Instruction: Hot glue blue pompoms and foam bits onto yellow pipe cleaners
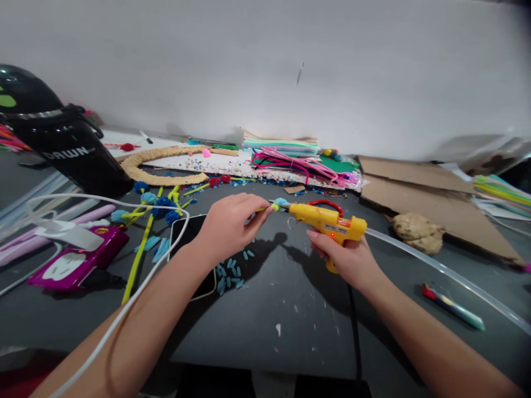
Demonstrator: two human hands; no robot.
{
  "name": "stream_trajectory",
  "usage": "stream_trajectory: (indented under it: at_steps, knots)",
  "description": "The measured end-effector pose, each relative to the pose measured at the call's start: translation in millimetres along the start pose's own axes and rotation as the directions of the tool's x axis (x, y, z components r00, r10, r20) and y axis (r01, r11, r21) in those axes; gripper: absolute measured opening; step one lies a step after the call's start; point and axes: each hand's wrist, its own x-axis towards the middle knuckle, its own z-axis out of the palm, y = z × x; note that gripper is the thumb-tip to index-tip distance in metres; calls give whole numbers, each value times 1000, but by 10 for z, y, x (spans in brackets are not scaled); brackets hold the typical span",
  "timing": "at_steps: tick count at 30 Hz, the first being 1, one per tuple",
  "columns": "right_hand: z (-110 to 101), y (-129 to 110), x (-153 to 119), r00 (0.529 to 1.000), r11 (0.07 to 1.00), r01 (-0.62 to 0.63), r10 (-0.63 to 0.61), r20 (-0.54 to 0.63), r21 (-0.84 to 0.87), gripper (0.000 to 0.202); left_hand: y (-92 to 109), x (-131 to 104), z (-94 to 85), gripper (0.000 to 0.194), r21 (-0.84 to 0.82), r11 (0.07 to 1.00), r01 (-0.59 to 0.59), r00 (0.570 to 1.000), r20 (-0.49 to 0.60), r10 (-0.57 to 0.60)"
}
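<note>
My left hand [234, 224] pinches a thin yellow-green stem tipped with a small light-blue flower [281, 202]. In my right hand [346, 257] is a yellow hot glue gun [321, 220], its small red light lit and a long clear glue stick [440, 271] running out of its back. The gun's nozzle points left and meets or nearly meets the flower; contact is hard to make out. Below my left hand lie several short light-blue pieces [230, 273], beside a phone or tablet [203, 287] partly hidden by my forearm.
At left stand a black bottle [78, 143] and a purple device [89, 257] with a white cable crossing my left arm. Behind lie a tan ring [166, 179], pink pipe cleaners [294, 163] and red-handled scissors [327, 203]. Cardboard [427, 204] and a utility knife [452, 307] are at right.
</note>
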Motion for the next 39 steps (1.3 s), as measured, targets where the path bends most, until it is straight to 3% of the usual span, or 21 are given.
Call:
stream_trajectory:
  at_steps: [39]
  knots:
    - [-72,10,-9,999,999,-43,44,17,-30,29,-45,-5,27,17,7,999,-38,998,-41,38]
